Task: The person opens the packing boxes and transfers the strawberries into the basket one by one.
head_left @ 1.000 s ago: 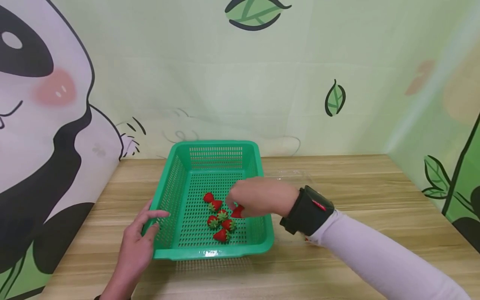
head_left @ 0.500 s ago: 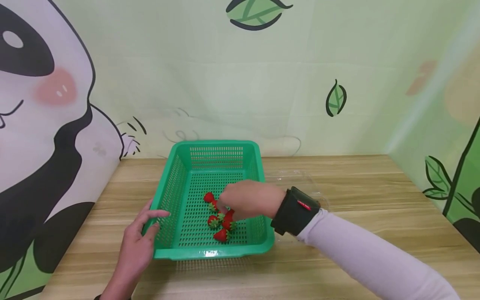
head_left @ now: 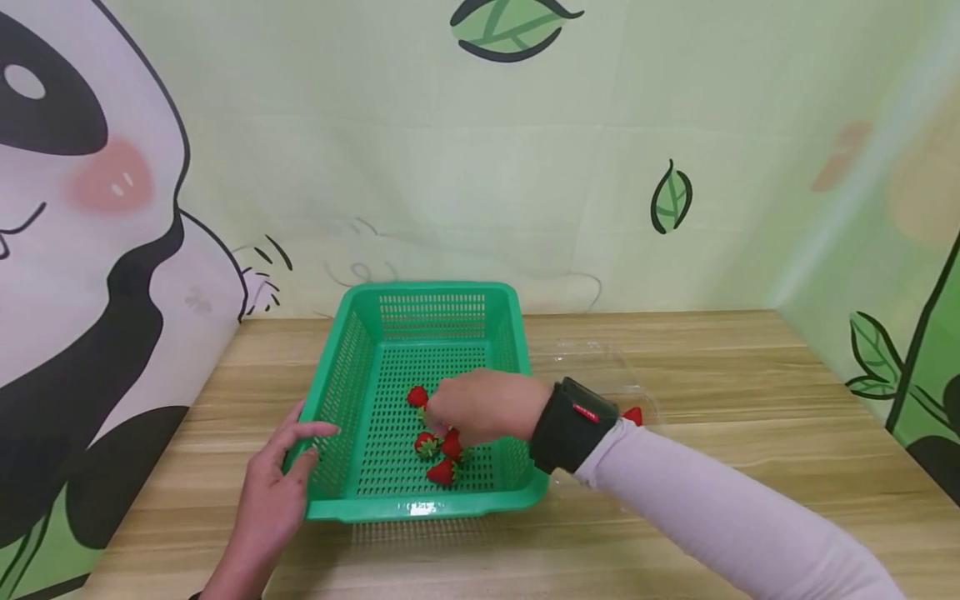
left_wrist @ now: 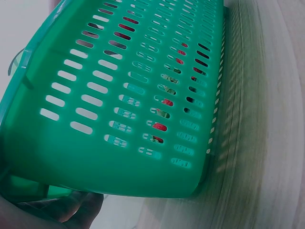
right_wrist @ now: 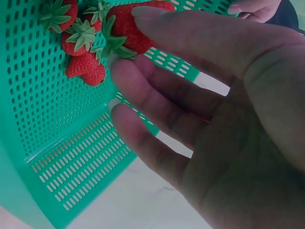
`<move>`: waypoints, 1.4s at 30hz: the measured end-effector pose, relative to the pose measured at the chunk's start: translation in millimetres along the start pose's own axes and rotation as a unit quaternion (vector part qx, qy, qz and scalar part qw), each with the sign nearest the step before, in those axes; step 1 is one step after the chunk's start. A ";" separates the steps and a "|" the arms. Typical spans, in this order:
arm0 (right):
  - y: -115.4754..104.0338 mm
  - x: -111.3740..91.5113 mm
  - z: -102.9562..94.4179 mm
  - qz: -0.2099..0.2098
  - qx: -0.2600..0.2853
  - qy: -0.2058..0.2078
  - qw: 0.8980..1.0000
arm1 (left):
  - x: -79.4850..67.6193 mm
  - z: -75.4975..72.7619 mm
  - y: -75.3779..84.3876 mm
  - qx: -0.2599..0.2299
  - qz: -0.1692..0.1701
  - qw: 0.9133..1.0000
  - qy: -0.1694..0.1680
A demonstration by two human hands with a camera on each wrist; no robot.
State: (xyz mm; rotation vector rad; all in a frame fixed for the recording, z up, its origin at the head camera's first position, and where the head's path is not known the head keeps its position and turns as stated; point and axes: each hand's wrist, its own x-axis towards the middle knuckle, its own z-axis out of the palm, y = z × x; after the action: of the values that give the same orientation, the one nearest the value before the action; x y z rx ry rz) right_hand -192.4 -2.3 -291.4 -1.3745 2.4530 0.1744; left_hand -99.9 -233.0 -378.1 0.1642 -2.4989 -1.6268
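A green plastic basket point(head_left: 431, 506) with slotted walls stands on the table. My left hand point(head_left: 273, 483) holds its left rim, the index finger reaching over the edge; in the left wrist view part of that hand point(left_wrist: 71, 210) shows below the rim. My right hand point(head_left: 480, 406) is low inside the basket, and its thumb and fingers pinch a red strawberry point(right_wrist: 131, 31) with green leaves. Several other strawberries lie close by on the basket floor, among them one strawberry point(head_left: 417, 396) at the back and another strawberry point(head_left: 442, 473) in front. My right hand partly hides the group.
Right of the basket lies a clear plastic container point(head_left: 600, 367), partly covered by my right forearm. One strawberry point(head_left: 633, 415) shows there beside the black wrist strap point(head_left: 576, 425). A printed panda backdrop point(head_left: 450, 167) rises behind the wooden table point(head_left: 720, 367).
My right hand has moved left and slightly down inside the basket with the strawberry. A strawberry at the clear container has come into sight behind the wrist. The left hand and basket stay put.
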 end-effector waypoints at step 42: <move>-14.5 41.2 21.8 -0.002 -0.057 -0.033 0.998 | -1.5 -0.6 -0.4 -0.028 0.013 1.000 0.000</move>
State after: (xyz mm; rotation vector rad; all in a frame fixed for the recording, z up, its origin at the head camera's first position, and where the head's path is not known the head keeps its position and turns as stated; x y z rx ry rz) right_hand -195.3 -37.6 -325.0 -1.3972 2.4181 0.3586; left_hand -98.3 -233.5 -378.3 0.1245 -2.4428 -1.6837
